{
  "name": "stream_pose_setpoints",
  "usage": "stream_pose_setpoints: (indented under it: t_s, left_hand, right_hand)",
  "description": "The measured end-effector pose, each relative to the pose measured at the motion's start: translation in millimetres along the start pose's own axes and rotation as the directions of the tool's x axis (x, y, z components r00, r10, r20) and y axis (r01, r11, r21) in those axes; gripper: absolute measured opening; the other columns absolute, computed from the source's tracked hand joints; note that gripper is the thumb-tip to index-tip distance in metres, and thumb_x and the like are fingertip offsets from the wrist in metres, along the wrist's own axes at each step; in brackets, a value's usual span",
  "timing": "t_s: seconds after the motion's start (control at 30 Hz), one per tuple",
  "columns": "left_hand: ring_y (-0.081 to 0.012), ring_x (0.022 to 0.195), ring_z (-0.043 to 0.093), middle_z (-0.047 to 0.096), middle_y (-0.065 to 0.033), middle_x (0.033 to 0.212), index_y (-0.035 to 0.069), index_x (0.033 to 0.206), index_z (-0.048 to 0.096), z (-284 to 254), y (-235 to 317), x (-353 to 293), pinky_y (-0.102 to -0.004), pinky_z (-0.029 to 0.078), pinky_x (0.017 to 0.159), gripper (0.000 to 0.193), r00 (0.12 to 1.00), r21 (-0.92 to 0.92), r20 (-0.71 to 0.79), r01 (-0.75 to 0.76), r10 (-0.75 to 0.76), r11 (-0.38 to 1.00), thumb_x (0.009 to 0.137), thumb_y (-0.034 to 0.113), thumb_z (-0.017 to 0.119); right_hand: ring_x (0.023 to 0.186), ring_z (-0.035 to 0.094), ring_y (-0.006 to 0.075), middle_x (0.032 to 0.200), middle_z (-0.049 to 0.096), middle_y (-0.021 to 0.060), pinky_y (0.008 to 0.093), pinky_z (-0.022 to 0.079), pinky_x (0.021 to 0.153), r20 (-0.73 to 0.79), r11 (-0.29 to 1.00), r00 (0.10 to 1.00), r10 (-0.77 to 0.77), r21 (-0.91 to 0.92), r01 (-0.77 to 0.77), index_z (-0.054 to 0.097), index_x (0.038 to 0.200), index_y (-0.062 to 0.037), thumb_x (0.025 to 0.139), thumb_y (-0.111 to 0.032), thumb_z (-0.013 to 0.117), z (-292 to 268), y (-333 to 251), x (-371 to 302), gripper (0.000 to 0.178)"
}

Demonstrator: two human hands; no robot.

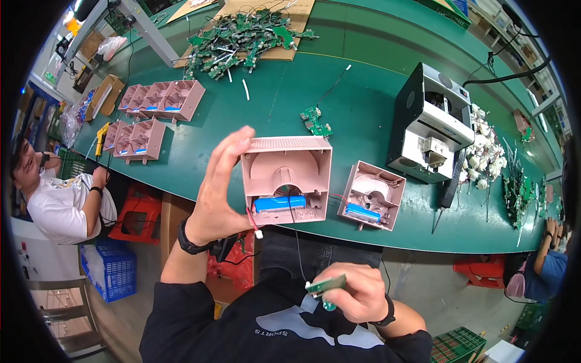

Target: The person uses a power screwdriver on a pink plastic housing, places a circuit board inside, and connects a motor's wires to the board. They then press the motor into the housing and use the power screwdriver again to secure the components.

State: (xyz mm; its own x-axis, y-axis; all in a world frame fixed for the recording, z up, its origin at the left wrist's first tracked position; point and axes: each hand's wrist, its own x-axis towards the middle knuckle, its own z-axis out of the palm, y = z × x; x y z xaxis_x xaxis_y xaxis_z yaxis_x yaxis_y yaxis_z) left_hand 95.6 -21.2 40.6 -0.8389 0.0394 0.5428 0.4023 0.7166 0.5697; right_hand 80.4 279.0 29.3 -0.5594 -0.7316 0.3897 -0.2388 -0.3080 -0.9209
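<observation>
My left hand (pixel 212 189) is wrapped round the left side of a pink plastic housing (pixel 285 161), held up over the table's near edge with its hollow side facing me. Inside it lies a blue cylindrical battery (pixel 279 204); a red lead with a white connector (pixel 259 234) dangles below. My right hand (pixel 361 295), lower and nearer to my body, pinches a small green circuit board (pixel 327 283). A thin black wire (pixel 299 249) runs from the board up into the housing. A second pink housing (pixel 396 176) with a blue battery rests on the table to the right.
A loose green board (pixel 315 123) lies beyond the housing. Far left stand rows of pink housings (pixel 157 100); a heap of boards (pixel 242 42) covers cardboard at the back. At right are a grey-black machine (pixel 431 124) and white-ended wired parts (pixel 487 154). Co-workers sit at both sides.
</observation>
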Motion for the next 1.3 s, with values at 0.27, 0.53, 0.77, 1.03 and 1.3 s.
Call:
stream_pose_setpoints:
  t_s: [0.27, 0.53, 0.77, 1.03, 1.3]
  left_hand:
    - [-0.0385, 0.144, 0.047, 0.037, -0.0256, 0.159, 0.016, 0.162, 0.017, 24.3, -12.9, -22.8, -0.0476, 0.040, 0.116, 0.129, 1.000, -0.438, -0.017, -0.005, -0.002, 0.899, 0.063, 0.007, 0.098]
    - [-0.0349, 0.145, 0.046, 0.038, -0.0237, 0.159, 0.017, 0.165, 0.005, 24.4, -1.8, -23.2, -0.0455, 0.038, 0.117, 0.131, 0.999, -0.577, -0.025, -0.035, 0.025, 0.816, 0.069, 0.000, 0.093]
    - [-0.0329, 0.146, 0.045, 0.037, -0.0206, 0.160, 0.017, 0.166, -0.002, 17.0, 29.1, -11.9, -0.0445, 0.038, 0.119, 0.135, 0.894, -0.865, -0.087, 0.151, -0.439, 0.479, 0.069, -0.002, 0.090]
    - [-0.0322, 0.147, 0.044, 0.035, -0.0204, 0.162, 0.016, 0.167, 0.000, 16.3, 24.6, -25.2, -0.0449, 0.038, 0.119, 0.136, 0.953, -0.767, 0.031, 0.217, -0.302, 0.605, 0.069, -0.001, 0.092]
    - [-0.0318, 0.143, 0.049, 0.040, -0.0219, 0.159, 0.015, 0.167, -0.001, 35.2, 24.1, -28.0, -0.0448, 0.042, 0.117, 0.137, 0.874, -0.885, 0.093, 0.292, -0.477, 0.362, 0.068, -0.001, 0.093]
  right_hand:
    - [0.076, 0.075, 0.0256, 0.089, 0.076, 0.0173, 0.0328, 0.059, 0.067, -0.037, 0.999, 0.998, 0.050, 0.012, -0.049, 0.068, 0.103, 0.0101, 0.091, 0.000, 0.069, 6.5, -2.9, 21.1, 0.016]
    - [0.076, 0.074, 0.0239, 0.090, 0.076, 0.0154, 0.0316, 0.058, 0.069, -0.068, 0.993, 0.995, 0.077, -0.082, -0.083, 0.070, 0.104, 0.0070, 0.090, 0.001, 0.071, 11.0, -1.3, 25.7, 0.015]
    - [0.088, 0.074, 0.0265, 0.097, 0.075, 0.0166, 0.0340, 0.059, 0.075, -0.001, 0.840, 0.976, -0.218, -0.510, 0.187, 0.071, 0.105, 0.0066, 0.089, 0.002, 0.072, 16.7, 25.7, 29.1, 0.017]
    - [0.092, 0.075, 0.0287, 0.099, 0.075, 0.0161, 0.0362, 0.059, 0.080, -0.035, 0.967, 0.997, -0.075, -0.247, 0.064, 0.071, 0.108, 0.0034, 0.097, -0.001, 0.066, 13.6, 38.1, 18.4, 0.013]
    - [0.066, 0.072, 0.0277, 0.076, 0.072, 0.0122, 0.0337, 0.056, 0.066, -0.118, 0.902, 0.898, 0.425, 0.137, -0.409, 0.066, 0.113, 0.0035, 0.100, -0.015, 0.067, 18.2, 53.0, 21.6, 0.022]
